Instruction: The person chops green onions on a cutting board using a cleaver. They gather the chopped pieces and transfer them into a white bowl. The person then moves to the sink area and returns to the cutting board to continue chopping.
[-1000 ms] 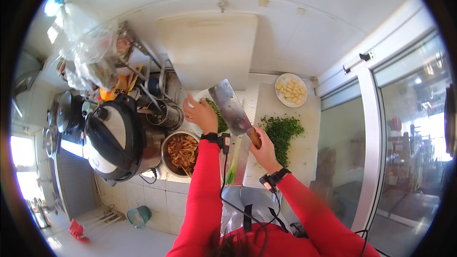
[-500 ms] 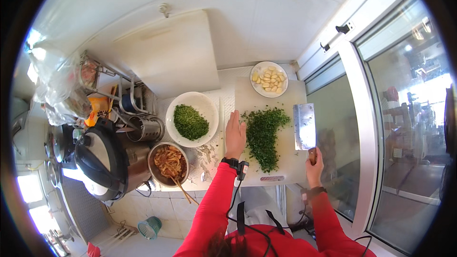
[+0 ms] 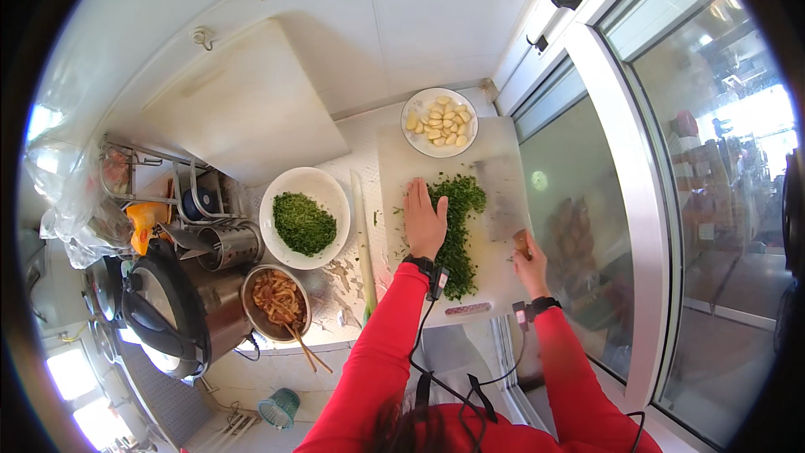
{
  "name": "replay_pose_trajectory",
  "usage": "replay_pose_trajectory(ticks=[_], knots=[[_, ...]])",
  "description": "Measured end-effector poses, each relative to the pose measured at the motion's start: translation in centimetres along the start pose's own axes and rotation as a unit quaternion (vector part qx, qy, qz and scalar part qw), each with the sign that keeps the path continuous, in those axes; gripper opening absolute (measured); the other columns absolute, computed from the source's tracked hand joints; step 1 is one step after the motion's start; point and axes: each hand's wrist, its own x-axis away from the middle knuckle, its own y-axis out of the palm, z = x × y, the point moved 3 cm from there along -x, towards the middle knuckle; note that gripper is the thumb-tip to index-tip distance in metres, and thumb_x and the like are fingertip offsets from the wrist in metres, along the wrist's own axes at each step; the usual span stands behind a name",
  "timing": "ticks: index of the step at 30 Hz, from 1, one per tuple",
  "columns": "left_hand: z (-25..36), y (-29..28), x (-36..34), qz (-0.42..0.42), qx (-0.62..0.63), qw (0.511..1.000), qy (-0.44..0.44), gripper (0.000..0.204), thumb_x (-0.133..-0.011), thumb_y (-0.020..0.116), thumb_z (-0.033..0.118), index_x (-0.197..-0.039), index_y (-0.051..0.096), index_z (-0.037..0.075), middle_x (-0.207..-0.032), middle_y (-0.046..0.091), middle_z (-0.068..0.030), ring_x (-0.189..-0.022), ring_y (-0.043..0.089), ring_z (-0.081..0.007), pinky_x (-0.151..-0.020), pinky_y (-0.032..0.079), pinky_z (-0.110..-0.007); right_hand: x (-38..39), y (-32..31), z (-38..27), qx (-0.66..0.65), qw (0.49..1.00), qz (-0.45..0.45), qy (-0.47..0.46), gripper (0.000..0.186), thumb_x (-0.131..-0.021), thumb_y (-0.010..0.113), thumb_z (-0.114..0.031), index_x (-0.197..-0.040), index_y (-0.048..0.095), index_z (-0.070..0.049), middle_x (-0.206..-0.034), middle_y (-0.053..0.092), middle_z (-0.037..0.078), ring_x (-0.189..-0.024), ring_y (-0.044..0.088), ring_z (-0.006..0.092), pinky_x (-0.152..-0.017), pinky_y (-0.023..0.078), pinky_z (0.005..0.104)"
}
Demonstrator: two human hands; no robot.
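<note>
My left hand is flat with its fingers stretched out, along the left edge of a heap of chopped green herbs. The heap lies on a pale cutting board. At the board's right side my right hand is closed round the wooden handle of a cleaver. The blade reaches away from me over the board, greyish and hard to make out against it. A plate of peeled garlic cloves stands at the board's far end.
Left of the board lies a long pale-green stalk. Beyond it are a white bowl of chopped greens, a metal bowl with brownish food and chopsticks, and a pressure cooker. A glass window borders the right side.
The view has shifted, moving the scene leftward. My left hand now touches the heap's left edge. My right hand has turned the cleaver, whose shiny blade face no longer shows.
</note>
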Motion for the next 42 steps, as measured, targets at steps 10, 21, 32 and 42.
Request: replay_pose_trajectory(ticks=[10,21,32,42], knots=[[3.0,-0.2,0.1,0.02,0.056,0.998,-0.034,0.076,-0.098,0.062,0.036,-0.151,0.03,-0.007,-0.153,0.035,-0.0297,-0.144,0.033,-0.0443,-0.12,0.028,-0.049,3.0,6.5,-0.4,0.088,0.988,-0.108,-0.071,0.067,-0.084,0.069,-0.002,-0.148,0.049,-0.006,-0.122,0.068,0.017,-0.108,0.065,0.0197,-0.095,0.05,0.032],[8.7,-1.0,0.2,0.052,0.165,0.984,-0.048,0.077,-0.094,0.068,0.033,-0.148,0.033,-0.009,-0.151,0.038,-0.0322,-0.142,0.035,-0.0461,-0.117,0.032,-0.049,5.9,1.9,-8.7,0.002,0.994,-0.104,0.02,0.065,-0.089,0.063,0.002,-0.15,0.05,-0.013,-0.074,0.057,-0.002,-0.053,0.05,0.0061,-0.047,0.043,0.0246],[6.0,-11.5,-3.9,0.19,0.151,0.966,-0.088,0.07,-0.093,0.069,0.03,-0.143,0.039,-0.01,-0.146,0.043,-0.0315,-0.139,0.039,-0.0468,-0.115,0.034,-0.05,5.4,7.5,-19.2,0.11,0.976,-0.183,-0.046,0.065,-0.086,0.067,-0.001,-0.147,0.054,-0.015,-0.074,0.063,0.002,-0.053,0.055,0.008,-0.046,0.046,0.0263],[-9.1,-24.1,-4.6,0.292,0.169,0.926,-0.172,0.066,-0.098,0.063,0.029,-0.147,0.036,-0.007,-0.152,0.037,-0.0284,-0.143,0.034,-0.0434,-0.118,0.03,-0.046,3.2,26.3,-20.8,0.146,0.9,-0.295,-0.287,0.063,-0.083,0.071,-0.005,-0.144,0.054,-0.008,-0.093,0.069,0.009,-0.068,0.064,0.0146,-0.063,0.053,0.0308]])
